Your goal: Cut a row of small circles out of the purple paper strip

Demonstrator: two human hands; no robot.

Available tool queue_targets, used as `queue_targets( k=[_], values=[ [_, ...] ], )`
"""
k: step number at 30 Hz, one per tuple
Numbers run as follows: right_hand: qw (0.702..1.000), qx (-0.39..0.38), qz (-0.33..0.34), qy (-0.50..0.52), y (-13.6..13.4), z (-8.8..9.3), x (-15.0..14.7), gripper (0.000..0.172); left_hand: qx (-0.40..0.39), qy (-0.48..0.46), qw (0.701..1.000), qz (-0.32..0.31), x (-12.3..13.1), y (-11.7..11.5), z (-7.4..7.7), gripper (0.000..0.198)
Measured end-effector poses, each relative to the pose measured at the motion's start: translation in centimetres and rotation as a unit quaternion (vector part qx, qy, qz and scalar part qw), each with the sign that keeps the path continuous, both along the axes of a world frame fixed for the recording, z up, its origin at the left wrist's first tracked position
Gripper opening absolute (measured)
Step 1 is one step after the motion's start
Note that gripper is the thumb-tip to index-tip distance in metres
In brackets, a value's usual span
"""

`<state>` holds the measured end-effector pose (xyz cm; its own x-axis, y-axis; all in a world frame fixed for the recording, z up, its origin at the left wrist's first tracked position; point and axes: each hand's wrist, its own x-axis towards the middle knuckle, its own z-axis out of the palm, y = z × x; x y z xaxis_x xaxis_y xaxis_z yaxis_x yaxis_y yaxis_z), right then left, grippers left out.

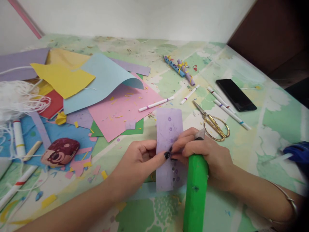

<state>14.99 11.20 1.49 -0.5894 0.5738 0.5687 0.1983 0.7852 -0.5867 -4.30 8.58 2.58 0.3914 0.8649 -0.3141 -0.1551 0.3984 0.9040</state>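
Between my hands a purple paper strip stands roughly upright, marked with a column of small circles and holes. My left hand grips its left edge, thumb across the front. My right hand is closed around a green-handled craft knife, whose grey pointed tip sticks up above the fingers. Fingertips of that same hand also touch the strip's right side. Gold-handled scissors lie just beyond my right hand.
Coloured paper sheets, white string and a dark red bear-face case crowd the left. White markers, two decorated paper rolls and a black phone lie farther back. A blue object sits at the right edge.
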Motion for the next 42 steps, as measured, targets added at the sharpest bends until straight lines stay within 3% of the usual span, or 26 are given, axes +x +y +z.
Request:
queue_targets(
  k=[14,24,29,35,42],
  values=[
    [0.997,-0.055,-0.050,0.030,-0.2,0.0,-0.8,0.032,0.022,-0.021,0.999,0.008,0.1,-0.1,-0.1,0.011],
    [0.982,-0.174,-0.060,0.042,-0.5,-0.4,-0.7,0.022,0.037,-0.046,0.998,0.024,0.4,-0.4,-0.2,0.016],
    [0.985,-0.149,-0.052,0.062,-0.6,-0.2,-0.5,0.022,0.041,-0.044,0.998,0.037,0.3,-0.4,-0.2,0.019],
    [0.987,-0.099,-0.107,0.072,-0.5,0.0,-0.7,0.027,0.067,-0.022,0.994,0.079,0.4,-0.3,-0.3,0.016],
    [0.980,-0.124,-0.148,0.051,-1.0,-0.5,-0.9,0.034,0.100,0.019,0.989,0.105,0.5,-0.7,-0.2,0.011]
  ],
)
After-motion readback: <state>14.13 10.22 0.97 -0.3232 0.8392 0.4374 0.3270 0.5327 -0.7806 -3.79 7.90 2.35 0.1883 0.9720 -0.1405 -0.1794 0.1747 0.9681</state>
